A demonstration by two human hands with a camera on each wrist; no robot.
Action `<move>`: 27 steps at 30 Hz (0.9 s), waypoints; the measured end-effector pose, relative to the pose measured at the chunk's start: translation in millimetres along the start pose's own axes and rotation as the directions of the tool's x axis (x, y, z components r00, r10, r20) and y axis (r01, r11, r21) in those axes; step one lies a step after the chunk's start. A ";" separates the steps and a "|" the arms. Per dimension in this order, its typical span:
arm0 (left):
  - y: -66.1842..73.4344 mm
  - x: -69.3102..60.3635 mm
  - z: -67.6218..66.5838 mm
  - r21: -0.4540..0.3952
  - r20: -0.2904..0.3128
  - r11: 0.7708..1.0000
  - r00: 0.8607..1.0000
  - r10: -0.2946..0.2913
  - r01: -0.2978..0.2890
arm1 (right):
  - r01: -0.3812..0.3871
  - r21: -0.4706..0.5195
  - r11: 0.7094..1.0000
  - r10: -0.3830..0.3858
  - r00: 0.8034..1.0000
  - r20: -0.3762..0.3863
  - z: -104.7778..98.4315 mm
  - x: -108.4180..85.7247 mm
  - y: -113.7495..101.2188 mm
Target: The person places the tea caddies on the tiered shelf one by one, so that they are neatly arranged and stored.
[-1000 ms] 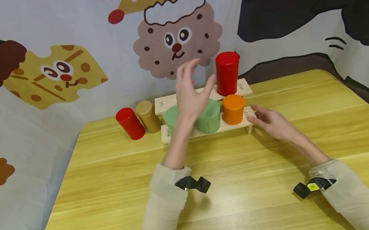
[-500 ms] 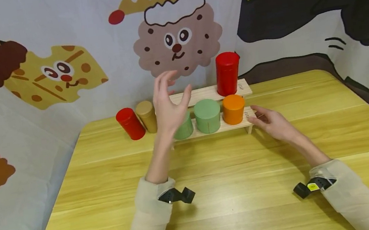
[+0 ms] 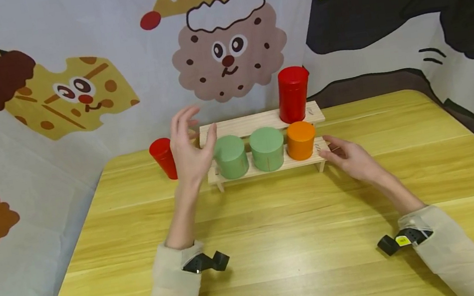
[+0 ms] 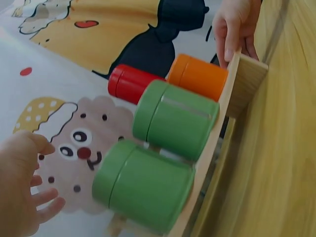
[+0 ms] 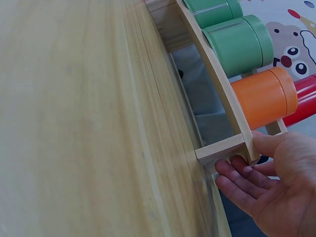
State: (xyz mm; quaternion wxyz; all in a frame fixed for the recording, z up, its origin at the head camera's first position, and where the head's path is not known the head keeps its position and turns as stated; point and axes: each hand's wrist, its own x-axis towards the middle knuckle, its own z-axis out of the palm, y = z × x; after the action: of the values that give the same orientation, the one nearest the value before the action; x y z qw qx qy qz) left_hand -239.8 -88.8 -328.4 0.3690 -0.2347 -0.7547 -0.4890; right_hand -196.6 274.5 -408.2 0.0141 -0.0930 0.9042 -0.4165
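My right hand (image 3: 352,159) holds the right end of a two-step wooden rack (image 3: 238,126); in the right wrist view its thumb lies on the board and its fingers curl beneath. My left hand (image 3: 190,157) is raised with spread, loosely bent fingers, nothing in it, just left of the rack. Two green tins (image 3: 231,158) and an orange tin (image 3: 301,140) stand on the lower step. On the upper step, at the right, is a tall red tin (image 3: 293,94). Behind the left hand a second red tin (image 3: 163,156) stands on the table, partly covered.
The rack is near the back of a wood-grain table (image 3: 277,243), close to a cloth backdrop (image 3: 145,80) printed with cartoon food figures. A wrist camera (image 3: 207,262) is strapped over each sleeve.
The left hand has moved left and lower, from over the green tins to beside the rack. It now hides the gold tin seen earlier. My right hand has stayed at the rack's end.
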 end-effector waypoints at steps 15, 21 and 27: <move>-41.1 -13.4 -40.9 0.083 -0.096 0.994 0.993 -0.064 0.072 | 0.002 -0.001 1.000 -0.002 1.000 -0.003 0.0 -0.5 -3.5; -59.8 -19.2 -55.6 0.131 -0.128 0.985 0.987 -0.092 0.109 | 0.007 0.001 1.000 -0.007 1.000 -0.004 0.5 -0.9 -4.0; -75.0 -23.5 -66.8 0.162 -0.159 0.970 0.975 -0.156 0.182 | 0.003 -0.010 1.000 -0.003 1.000 -0.006 0.5 0.4 -1.0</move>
State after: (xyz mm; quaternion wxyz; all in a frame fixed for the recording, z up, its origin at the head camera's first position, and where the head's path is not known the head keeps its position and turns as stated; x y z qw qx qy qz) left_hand -257.0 -180.3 -372.7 0.3992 -0.0997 -0.7832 -0.4661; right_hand -196.8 273.5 -407.7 0.0104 -0.0932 0.9063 -0.4121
